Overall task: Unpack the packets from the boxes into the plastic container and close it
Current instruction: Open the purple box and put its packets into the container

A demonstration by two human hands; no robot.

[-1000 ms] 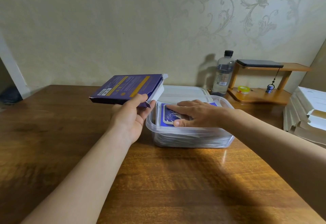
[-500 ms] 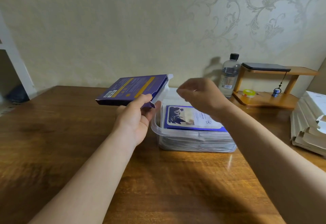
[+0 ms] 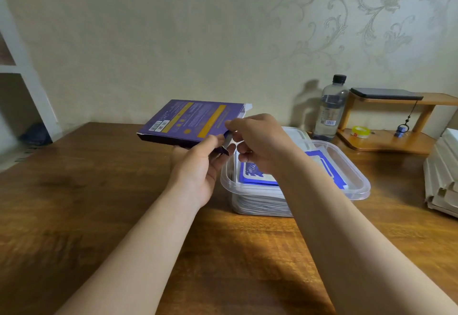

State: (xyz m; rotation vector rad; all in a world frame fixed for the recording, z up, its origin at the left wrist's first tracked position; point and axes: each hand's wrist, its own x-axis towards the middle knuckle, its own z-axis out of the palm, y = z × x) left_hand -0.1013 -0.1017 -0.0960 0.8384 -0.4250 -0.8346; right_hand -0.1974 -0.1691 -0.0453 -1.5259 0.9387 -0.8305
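1. Two bare forearms reach forward over the wooden bench (image 3: 99,215).
2. Left hand (image 3: 198,163): palm up, thumb on top and fingers beneath, it grips the purple box (image 3: 190,121) at its near right corner and holds it raised above the bench, nearly level, barcode face up.
3. Right hand (image 3: 257,141): fingers curled at the open right end of the box, where thumb and forefinger pinch a small blue-and-grey edge. Whether that edge is a flap or a packet cannot be told.
4. Plastic container (image 3: 357,178): clear, uncovered, standing on the bench just right of the left hand and partly under the right forearm.
5. Packets (image 3: 255,175): a stack fills the container nearly to the rim, and the top one is blue and white.
6. Lid (image 3: 295,136): clear, lying flat just behind the container.
7. White flattened boxes (image 3: 443,183): piled at the bench's right edge.
8. Water bottle (image 3: 330,109): upright with a black cap, beside a small wooden shelf (image 3: 396,141).
9. Shelf contents: a dark flat device (image 3: 386,94) on top and a tape roll (image 3: 360,131) below.
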